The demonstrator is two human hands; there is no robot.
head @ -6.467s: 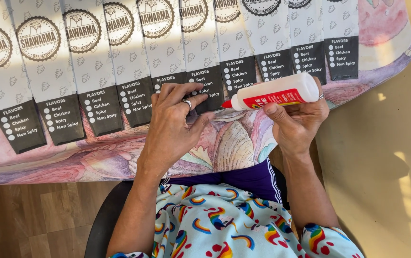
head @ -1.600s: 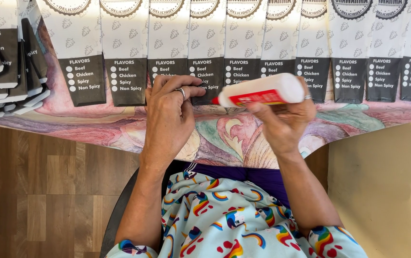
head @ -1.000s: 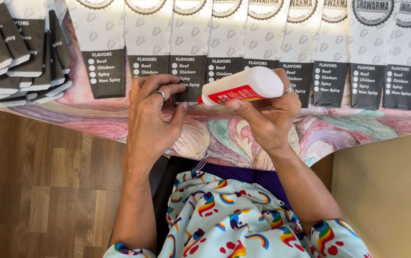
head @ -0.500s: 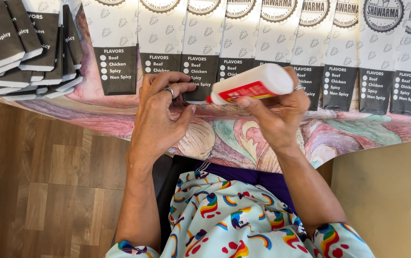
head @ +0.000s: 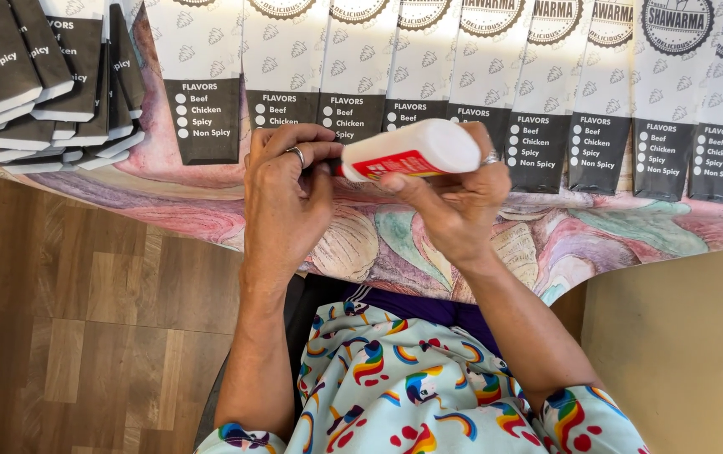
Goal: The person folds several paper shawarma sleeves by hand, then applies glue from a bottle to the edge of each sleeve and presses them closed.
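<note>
The right hand (head: pixel 454 197) holds a white glue bottle (head: pixel 416 150) with a red label, lying sideways in the air just above the edge of the desk (head: pixel 596 231). Its fingers are curled tight around the fat end. The left hand (head: pixel 286 197) is at the thin red tip of the bottle, and its fingers are pinched shut on that tip. Right under the bottle lies a row of long paper bags (head: pixel 538 126), white on top and black at the bottom, side by side and overlapping. A messy pile of the same bags (head: pixel 38 92) sits far to the left. I think a hard squeeze could make glue shoot out, because the tip points at the left hand. Then glue could get on the fingers or drip onto the bags and the colourful cloth. Sticky bags could cling to each other. The bottle could also slip, since it is held up with nothing under it but paper.
</note>
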